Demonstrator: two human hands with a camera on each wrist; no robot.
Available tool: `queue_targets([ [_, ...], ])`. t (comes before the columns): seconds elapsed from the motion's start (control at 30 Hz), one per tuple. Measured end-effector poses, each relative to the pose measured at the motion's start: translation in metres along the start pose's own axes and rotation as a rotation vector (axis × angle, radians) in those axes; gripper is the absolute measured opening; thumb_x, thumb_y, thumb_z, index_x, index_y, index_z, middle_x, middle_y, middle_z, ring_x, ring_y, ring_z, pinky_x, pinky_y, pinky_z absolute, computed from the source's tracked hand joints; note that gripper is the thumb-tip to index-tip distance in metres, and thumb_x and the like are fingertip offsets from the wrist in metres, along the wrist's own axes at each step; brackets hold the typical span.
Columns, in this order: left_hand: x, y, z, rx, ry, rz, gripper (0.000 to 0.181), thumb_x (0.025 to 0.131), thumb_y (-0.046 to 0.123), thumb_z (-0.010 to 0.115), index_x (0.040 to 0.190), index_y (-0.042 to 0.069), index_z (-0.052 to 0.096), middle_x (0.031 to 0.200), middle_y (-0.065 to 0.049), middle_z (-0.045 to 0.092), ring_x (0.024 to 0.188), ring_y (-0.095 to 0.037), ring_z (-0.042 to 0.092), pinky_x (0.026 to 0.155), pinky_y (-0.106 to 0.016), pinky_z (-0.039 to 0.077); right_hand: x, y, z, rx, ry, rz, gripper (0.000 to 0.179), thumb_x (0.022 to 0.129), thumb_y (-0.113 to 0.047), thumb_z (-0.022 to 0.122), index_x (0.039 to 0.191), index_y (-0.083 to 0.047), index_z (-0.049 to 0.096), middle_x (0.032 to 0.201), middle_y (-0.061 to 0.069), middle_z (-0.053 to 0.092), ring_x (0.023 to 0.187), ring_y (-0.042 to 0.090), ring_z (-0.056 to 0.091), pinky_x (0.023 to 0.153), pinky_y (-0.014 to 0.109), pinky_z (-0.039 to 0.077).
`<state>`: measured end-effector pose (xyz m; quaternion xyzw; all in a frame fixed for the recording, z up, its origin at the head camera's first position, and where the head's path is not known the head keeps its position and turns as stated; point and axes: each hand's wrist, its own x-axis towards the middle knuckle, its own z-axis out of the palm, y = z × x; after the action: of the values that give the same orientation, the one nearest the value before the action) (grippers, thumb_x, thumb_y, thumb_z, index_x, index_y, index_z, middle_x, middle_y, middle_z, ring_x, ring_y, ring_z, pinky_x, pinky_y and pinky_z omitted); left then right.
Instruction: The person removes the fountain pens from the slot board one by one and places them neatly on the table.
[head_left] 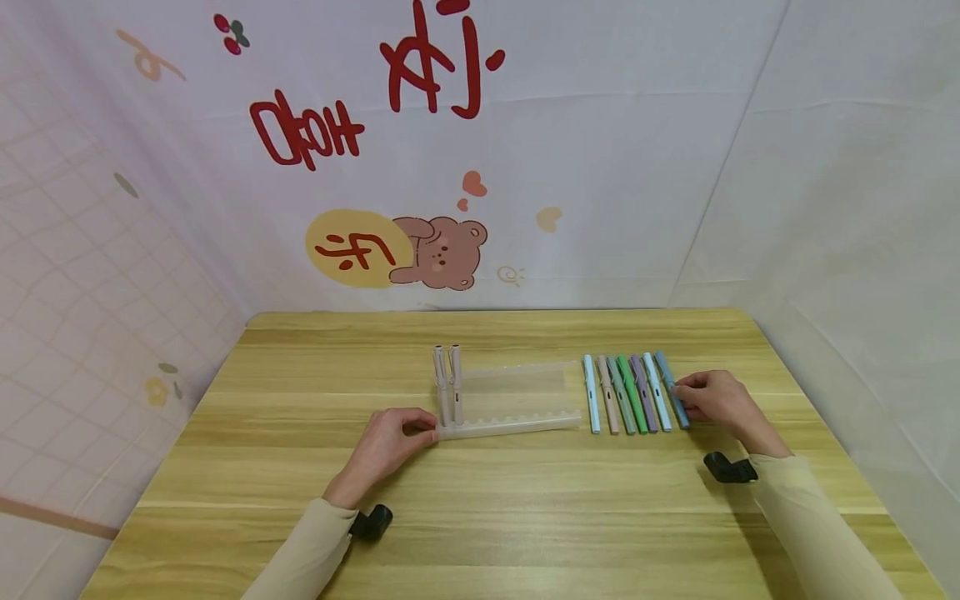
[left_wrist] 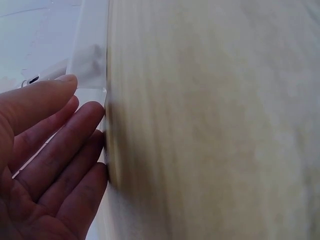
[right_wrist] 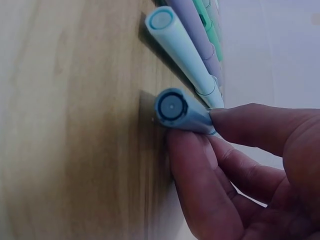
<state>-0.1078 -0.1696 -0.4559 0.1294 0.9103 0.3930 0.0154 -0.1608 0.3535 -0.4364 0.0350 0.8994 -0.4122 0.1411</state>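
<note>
A clear plastic pen stand (head_left: 517,425) with a scalloped front strip lies on the table. Two pale pinkish-grey capped pens (head_left: 456,383) are set side by side at its left end. My left hand (head_left: 390,442) holds that end, thumb and fingertips at its corner; the left wrist view has the thumb (left_wrist: 65,82) overlapping the strip. To the right of the stand, my right hand (head_left: 720,404) pinches a blue pen (right_wrist: 187,112) between thumb and fingers, its round end facing the camera. Next to it lies a light blue pen (right_wrist: 182,52).
Left of the blue pen runs a row of capped pens: purple (head_left: 643,392), green (head_left: 632,396), grey-green (head_left: 620,396), beige-pink (head_left: 607,396) and another light blue one (head_left: 591,396). A white printed cloth (head_left: 600,167) hangs behind the wooden table (head_left: 525,517).
</note>
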Motion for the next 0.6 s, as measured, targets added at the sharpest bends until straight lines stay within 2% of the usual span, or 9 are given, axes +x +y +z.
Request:
queue_targets([
  [0.37,-0.0003,0.0003,0.0001,0.003,0.001,0.008,0.009,0.09,0.014,0.081,0.099,0.014,0.08,0.097,0.004,0.077,0.09,-0.012,0.07,0.081,-0.033,0.056,-0.0017,-0.0033,0.001,-0.021,0.017,0.017,0.04,0.103,-0.018,0.062,0.122,0.017,0.063,0.102,0.018,0.073,0.084,0.017,0.071,0.071,0.031,0.06],
  [0.6,-0.0002,0.0003,0.0004,-0.001,-0.003,-0.008,0.009,0.09,0.014,0.081,0.1,0.014,0.08,0.097,0.004,0.077,0.089,-0.011,0.07,0.081,-0.033,0.055,-0.0015,-0.001,0.0009,-0.033,0.035,0.013,0.04,0.102,-0.02,0.063,0.121,0.016,0.064,0.101,0.016,0.073,0.082,0.015,0.07,0.07,0.03,0.06],
])
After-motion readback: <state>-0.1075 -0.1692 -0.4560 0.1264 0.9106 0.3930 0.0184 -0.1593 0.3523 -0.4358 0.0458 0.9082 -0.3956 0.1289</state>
